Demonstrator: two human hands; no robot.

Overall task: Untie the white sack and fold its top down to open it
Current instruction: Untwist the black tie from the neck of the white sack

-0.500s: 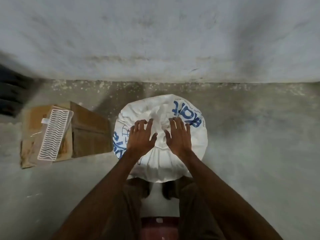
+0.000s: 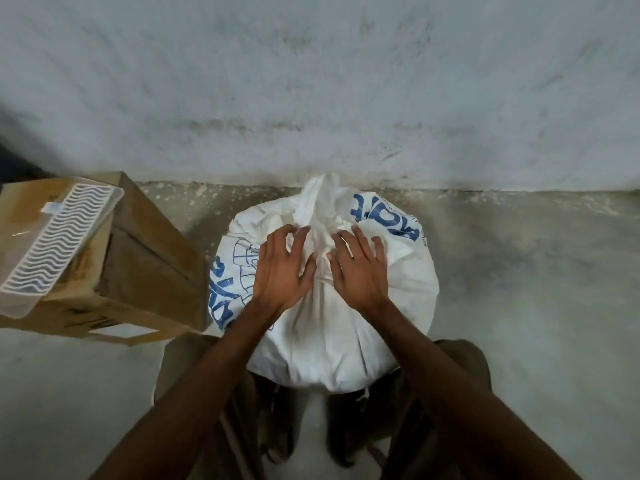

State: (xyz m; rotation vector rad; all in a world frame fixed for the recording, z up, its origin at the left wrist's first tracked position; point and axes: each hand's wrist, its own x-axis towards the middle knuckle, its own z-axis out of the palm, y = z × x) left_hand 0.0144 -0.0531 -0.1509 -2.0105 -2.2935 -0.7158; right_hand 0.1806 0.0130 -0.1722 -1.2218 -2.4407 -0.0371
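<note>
A full white sack [image 2: 325,334] with blue print stands on the concrete floor in front of my knees. Its top is gathered into a bunched neck [image 2: 320,199] that points toward the wall. My left hand [image 2: 282,268] rests on the sack just left of the gathered neck, fingers spread and slightly bent. My right hand [image 2: 360,268] lies on the sack just right of the neck, fingers stretched forward. The fingertips of both hands touch the cloth beside the tied part. The tie itself is hidden between the hands and folds.
A brown cardboard box [image 2: 138,258] stands to the left of the sack, with a white slotted plastic tray [image 2: 55,244] lying on top of it. A grey wall [image 2: 318,98] rises right behind the sack. Bare concrete floor [image 2: 536,289] spreads to the right.
The view has dropped closer to the sack and the box. Both hands stay on the sack's top, with the left fingers spread wider around the neck.
</note>
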